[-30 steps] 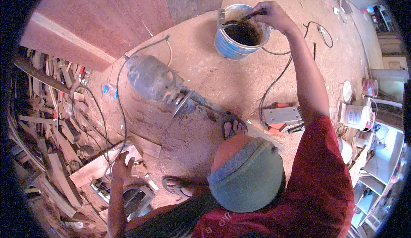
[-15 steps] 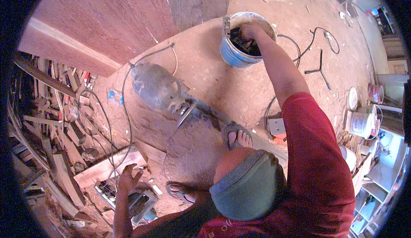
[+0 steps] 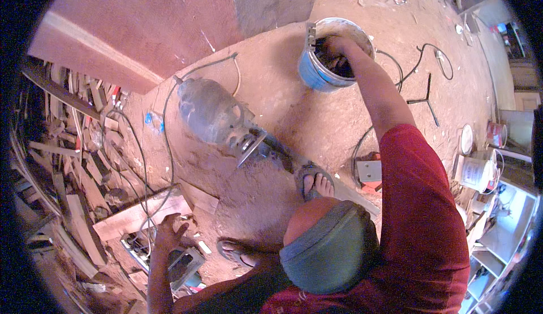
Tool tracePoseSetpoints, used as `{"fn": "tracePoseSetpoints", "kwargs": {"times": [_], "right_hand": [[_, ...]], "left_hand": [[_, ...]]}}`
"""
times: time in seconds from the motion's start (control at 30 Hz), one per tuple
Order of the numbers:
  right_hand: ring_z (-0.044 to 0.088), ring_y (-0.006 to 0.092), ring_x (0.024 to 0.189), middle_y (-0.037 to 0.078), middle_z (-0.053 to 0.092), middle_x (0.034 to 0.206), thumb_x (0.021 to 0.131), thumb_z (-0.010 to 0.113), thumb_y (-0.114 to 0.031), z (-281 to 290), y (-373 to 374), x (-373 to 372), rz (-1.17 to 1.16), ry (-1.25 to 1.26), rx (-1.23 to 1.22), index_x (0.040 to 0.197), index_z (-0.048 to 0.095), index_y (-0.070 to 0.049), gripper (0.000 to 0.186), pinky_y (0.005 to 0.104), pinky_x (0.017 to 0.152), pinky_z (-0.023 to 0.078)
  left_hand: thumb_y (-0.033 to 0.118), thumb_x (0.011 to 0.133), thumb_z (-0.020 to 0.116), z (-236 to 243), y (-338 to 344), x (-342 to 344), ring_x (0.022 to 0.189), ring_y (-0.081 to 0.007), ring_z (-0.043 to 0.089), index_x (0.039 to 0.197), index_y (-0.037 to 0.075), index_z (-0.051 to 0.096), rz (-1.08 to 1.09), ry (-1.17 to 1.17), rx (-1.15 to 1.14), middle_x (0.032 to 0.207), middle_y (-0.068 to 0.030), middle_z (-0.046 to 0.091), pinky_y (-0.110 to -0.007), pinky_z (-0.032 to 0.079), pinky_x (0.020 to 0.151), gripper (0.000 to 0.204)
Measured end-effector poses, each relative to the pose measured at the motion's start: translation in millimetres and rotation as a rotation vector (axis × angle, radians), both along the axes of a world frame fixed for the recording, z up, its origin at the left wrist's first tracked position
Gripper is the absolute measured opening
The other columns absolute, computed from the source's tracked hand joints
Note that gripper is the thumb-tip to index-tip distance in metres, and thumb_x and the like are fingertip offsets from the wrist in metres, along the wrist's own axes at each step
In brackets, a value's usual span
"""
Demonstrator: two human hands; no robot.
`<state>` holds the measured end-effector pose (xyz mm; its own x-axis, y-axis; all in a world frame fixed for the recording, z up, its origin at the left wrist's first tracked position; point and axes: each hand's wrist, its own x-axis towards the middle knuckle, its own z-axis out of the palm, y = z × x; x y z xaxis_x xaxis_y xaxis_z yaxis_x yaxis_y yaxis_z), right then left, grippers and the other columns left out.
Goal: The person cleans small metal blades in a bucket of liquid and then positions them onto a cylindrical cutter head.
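Observation:
My right hand (image 3: pixel 341 54) reaches into a blue-and-white bucket (image 3: pixel 318 79) with dark contents; its fingers are curled down, and whatever they hold is lost in the dark. A notched metal piece (image 3: pixel 310 34) hangs on the bucket's rim. My left hand (image 3: pixel 169 235) hangs with fingers apart over a pale board (image 3: pixel 127 218) and a metal-framed object (image 3: pixel 189 271). Between them lies a worn grey motor-like machine (image 3: pixel 209 110) with an upright metal disc (image 3: pixel 250 150). A round grey and orange cap (image 3: pixel 322 246) is below me, between my arms.
Wood offcuts (image 3: pixel 85 184) pile along the left. A reddish panel (image 3: pixel 130 26) stands at the back left. Black cables (image 3: pixel 165 122) cross the dirt floor (image 3: pixel 413 26). A forked black rod (image 3: pixel 424 99), white pails (image 3: pixel 475 170) and shelving (image 3: pixel 509 218) are to the right.
My right hand has gone from the bucket's rim, where it gripped a dark thing, down inside it. The forked rod has come into sight from behind my arm. My left hand stays low.

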<state>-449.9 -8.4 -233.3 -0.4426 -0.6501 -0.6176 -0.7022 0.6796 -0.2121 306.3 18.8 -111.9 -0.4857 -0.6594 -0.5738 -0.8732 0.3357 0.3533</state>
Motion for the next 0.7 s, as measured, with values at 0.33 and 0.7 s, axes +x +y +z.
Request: {"fn": "tracePoseSetpoints", "kwargs": {"times": [0.33,0.7], "right_hand": [[0.062,0.0164,0.082,0.008,0.061,0.097,0.084,0.064,-0.006,160,93,47,-0.305,-0.597,-0.766,0.103,0.055,-0.002,0.021,0.0279,0.072,0.055],[0.062,0.0176,0.083,0.009,0.065,0.090,0.084,0.064,-0.006,180,119,275,0.348,-0.473,-0.948,0.091,0.061,0.001,0.010,0.0300,0.074,0.048]], "left_hand": [[0.036,0.084,0.061,12,-11,-35,0.109,-0.0379,0.053,0.120,0.003,0.050,-0.065,-0.090,0.014,0.120,-0.0216,0.053,-0.043,0.042,0.095,0.050],[0.031,0.087,0.060,2,-23,-21,0.103,-0.0329,0.057,0.103,0.005,0.063,-0.188,0.005,-0.147,0.109,-0.0160,0.060,-0.040,0.046,0.088,0.031]]}}
